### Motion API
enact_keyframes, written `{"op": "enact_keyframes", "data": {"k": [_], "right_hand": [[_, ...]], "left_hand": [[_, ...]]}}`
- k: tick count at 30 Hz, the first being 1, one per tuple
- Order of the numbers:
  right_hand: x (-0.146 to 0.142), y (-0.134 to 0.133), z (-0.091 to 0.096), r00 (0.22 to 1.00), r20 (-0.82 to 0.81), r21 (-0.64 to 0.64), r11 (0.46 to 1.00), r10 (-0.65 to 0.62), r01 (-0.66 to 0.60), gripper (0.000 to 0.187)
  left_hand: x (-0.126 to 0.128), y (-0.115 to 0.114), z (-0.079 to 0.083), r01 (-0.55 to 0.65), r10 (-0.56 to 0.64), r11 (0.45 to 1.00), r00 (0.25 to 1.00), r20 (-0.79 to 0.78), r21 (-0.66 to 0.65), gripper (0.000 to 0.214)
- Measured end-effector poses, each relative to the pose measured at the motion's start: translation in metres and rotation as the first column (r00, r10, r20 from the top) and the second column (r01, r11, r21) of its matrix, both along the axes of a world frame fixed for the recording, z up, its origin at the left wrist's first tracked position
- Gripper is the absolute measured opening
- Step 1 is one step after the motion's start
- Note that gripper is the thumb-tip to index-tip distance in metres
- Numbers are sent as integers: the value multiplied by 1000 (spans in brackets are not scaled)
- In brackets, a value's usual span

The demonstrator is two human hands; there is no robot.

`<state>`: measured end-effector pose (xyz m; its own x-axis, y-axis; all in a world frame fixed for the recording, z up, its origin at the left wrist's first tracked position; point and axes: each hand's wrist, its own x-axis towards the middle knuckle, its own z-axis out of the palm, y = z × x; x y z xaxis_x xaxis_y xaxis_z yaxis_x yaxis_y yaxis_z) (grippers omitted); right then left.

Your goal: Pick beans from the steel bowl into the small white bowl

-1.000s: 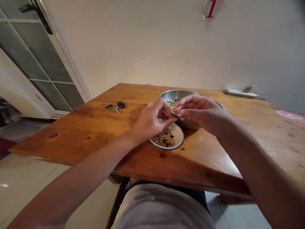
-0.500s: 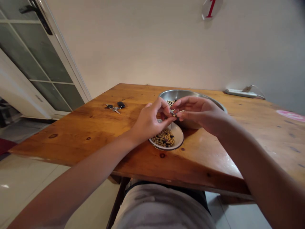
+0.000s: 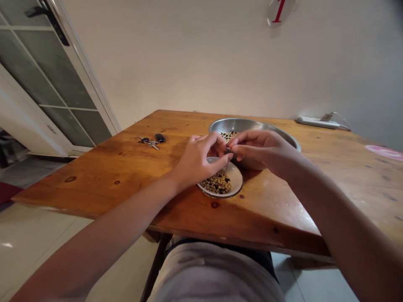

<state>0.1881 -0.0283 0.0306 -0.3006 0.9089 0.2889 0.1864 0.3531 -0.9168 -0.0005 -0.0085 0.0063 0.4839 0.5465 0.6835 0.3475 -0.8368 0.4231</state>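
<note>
Above a small white bowl (image 3: 236, 178) with a dark rim, both hands meet in a pinch. My left hand (image 3: 203, 157) has thumb and forefinger pressed together; a faint thin line, perhaps thread, hangs below its fingertips into the bowl. My right hand (image 3: 260, 144) brings its closed fingertips against the left ones. Whatever small thing lies between them is too small and covered to make out. Round yellow beans or beads (image 3: 217, 183), mixed with black ones, fill part of the small bowl. Behind the hands, a large metal bowl (image 3: 252, 124) holds similar pale and black pieces (image 3: 227, 136).
All this rests on a wooden table (image 3: 138, 176). Keys (image 3: 153, 144) with a black fob (image 3: 160, 138) lie to the left. A white power strip (image 3: 319, 122) sits by the wall at the back right, and a pink round sticker (image 3: 384, 152) is at the right.
My right fingertips have closed in tighter against the left ones. The small pale piece that showed between them is now covered. The bowls and keys stay put.
</note>
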Motion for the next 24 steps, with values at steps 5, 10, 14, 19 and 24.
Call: {"op": "enact_keyframes", "data": {"k": [5,10,14,19,24], "right_hand": [[-1,-1,1,999,32,16,1000,-20,19,14],[-1,-2,1,998,64,60,998,-17,13,15],[-4,-3,0,992,118,111,993,-43,30,19],[7,9,-1,832,341,409,866,-438,288,24],[42,28,-6,586,744,184,941,-322,285,41]], "left_hand": [[0,2,0,-29,31,999,998,-49,39,13],[1,5,-3,-46,49,995,998,-40,87,12],[1,5,-2,-54,58,995,997,-45,82,11],[2,1,0,-66,69,995,997,-35,72,9],[2,0,0,-51,53,997,998,-28,58,8]]}}
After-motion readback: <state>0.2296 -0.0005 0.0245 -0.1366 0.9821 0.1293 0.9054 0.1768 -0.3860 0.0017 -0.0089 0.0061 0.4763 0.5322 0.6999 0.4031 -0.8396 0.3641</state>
